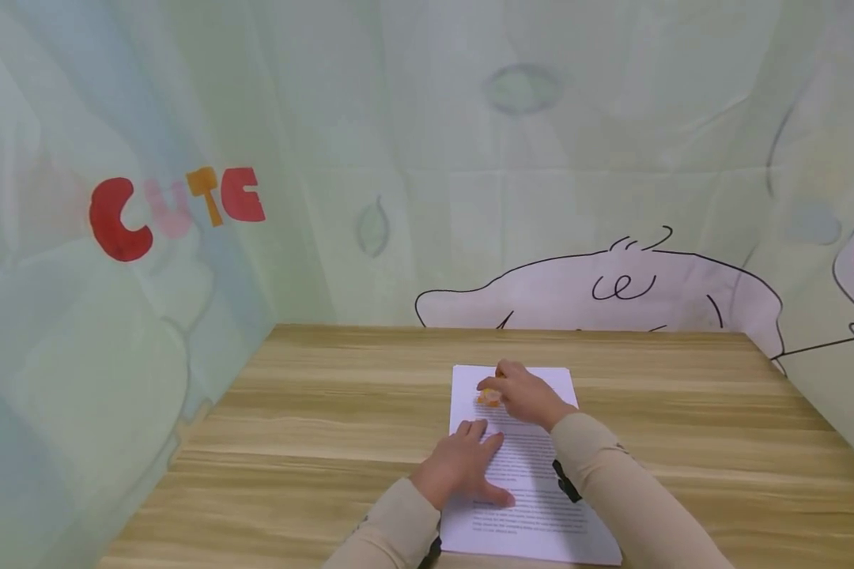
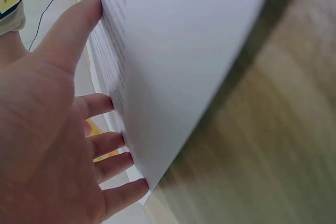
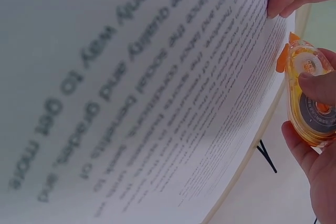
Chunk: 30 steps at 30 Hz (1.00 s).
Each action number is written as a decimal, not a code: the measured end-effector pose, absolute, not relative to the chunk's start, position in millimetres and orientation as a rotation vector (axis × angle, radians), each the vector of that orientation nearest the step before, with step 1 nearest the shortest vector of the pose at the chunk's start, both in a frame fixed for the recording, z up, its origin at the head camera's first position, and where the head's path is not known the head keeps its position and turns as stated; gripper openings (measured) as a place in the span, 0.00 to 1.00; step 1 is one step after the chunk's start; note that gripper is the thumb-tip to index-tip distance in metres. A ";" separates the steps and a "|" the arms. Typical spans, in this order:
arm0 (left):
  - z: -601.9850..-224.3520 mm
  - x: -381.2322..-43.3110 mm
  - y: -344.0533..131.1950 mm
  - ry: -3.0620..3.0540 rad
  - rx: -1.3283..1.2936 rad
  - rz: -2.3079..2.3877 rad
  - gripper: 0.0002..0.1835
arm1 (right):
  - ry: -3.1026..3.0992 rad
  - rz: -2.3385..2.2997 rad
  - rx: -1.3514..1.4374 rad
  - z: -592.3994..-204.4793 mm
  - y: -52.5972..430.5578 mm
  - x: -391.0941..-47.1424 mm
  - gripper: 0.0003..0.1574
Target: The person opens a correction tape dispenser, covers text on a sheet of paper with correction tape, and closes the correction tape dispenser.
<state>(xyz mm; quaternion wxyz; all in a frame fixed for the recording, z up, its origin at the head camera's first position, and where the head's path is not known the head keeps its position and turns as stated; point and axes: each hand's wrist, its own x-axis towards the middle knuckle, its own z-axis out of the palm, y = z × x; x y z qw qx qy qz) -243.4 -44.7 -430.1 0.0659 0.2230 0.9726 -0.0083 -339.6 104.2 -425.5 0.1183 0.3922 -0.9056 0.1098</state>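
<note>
A stack of printed paper [image 1: 534, 506] lies on the wooden table, lines of text running across its top sheet. My right hand [image 1: 530, 395] grips an orange, clear-cased correction tape dispenser [image 3: 307, 98] over the upper part of the page. In the right wrist view the dispenser's orange tip is close to the sheet; whether it touches cannot be made out. My left hand [image 1: 466, 465] rests on the left side of the paper with fingers spread, and its fingertips [image 2: 118, 139] press on the sheet.
The wooden table top [image 1: 313, 427] extends around the paper on both sides. Behind and beside it hangs a pale green printed curtain [image 1: 398, 158] with cartoon figures and the letters CUTE. A dark wrist strap [image 1: 566, 480] shows by the right sleeve.
</note>
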 end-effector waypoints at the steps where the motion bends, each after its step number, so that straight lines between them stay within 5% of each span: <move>1: -430.0 -243.0 -44.4 2.934 0.672 -0.021 0.48 | -2.639 0.316 1.155 -425.8 103.3 -339.8 0.26; 30: -432.9 -244.1 -43.1 2.946 0.659 -0.012 0.48 | -2.731 0.010 1.239 -418.9 95.2 -343.8 0.24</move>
